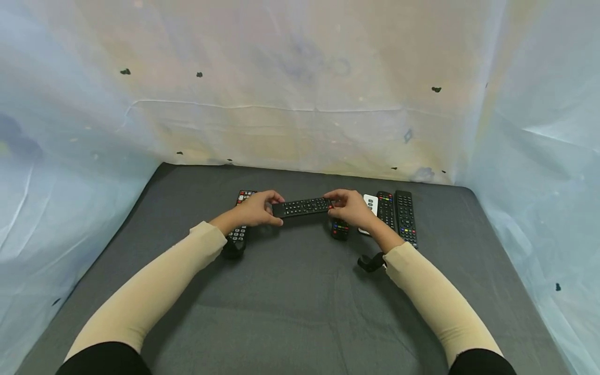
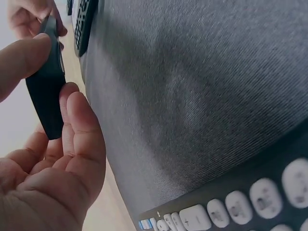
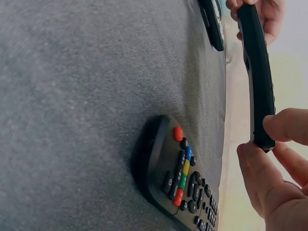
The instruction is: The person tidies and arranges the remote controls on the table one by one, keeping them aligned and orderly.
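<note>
A black remote control (image 1: pixel 304 207) is held sideways above the grey cloth, buttons facing up toward the head camera. My left hand (image 1: pixel 257 209) pinches its left end; in the left wrist view the thumb lies along one side of the remote (image 2: pixel 45 98) and the fingertips along the other. The opposite end is pinched by my right hand (image 1: pixel 350 207), thumb against fingers in the right wrist view, where the remote's (image 3: pixel 257 77) narrow edge shows. Beneath my right hand lies a black remote with coloured buttons (image 1: pixel 339 229), partly hidden. Another black remote (image 1: pixel 237 235) lies under my left wrist.
To the right, a white remote (image 1: pixel 370 203) and two black remotes, one inner (image 1: pixel 386 207) and one outer (image 1: pixel 405 214), lie side by side. Grey cloth (image 1: pixel 281 302) covers the table. Pale patterned sheeting (image 1: pixel 300 104) hangs at the back and both sides.
</note>
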Action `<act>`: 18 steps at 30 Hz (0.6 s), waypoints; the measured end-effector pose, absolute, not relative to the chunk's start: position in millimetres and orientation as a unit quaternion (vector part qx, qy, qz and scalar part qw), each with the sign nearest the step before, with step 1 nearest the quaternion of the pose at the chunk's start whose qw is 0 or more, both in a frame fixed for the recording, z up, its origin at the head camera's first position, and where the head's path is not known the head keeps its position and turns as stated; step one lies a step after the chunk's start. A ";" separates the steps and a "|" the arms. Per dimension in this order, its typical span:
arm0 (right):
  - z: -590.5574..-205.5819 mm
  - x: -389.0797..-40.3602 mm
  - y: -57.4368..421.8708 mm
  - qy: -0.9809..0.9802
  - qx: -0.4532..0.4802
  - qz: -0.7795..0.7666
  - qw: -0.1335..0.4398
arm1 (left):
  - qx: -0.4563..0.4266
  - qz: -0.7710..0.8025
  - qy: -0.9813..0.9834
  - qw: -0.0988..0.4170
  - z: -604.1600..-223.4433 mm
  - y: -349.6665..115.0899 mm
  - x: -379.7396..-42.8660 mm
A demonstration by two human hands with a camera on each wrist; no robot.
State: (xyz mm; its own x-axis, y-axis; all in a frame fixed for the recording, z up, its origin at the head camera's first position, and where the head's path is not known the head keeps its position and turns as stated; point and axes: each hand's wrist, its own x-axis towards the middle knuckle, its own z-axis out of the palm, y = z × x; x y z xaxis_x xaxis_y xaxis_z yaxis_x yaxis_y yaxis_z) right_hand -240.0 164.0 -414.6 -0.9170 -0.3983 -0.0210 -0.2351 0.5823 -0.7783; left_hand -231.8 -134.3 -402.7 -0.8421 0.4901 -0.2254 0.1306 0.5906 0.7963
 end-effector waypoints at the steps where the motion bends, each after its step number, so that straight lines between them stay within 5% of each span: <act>1: -414.3 -240.9 163.7 0.883 -0.178 -0.423 0.099 | 0.177 0.416 0.866 0.215 -402.5 -134.3 -229.8; 18: -414.9 -254.3 148.9 0.882 -0.212 -0.407 0.107 | 0.170 0.430 0.863 0.203 -411.2 -127.7 -193.8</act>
State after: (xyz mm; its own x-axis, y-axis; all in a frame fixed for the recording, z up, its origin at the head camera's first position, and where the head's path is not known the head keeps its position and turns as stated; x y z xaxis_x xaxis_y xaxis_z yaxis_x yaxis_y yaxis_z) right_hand -254.3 148.9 -414.9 -0.8871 -0.4614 -0.0161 -0.2870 0.5785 -0.7635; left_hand -193.8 -127.7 -411.2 -0.8598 0.4682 -0.2039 0.1197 0.5729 0.8108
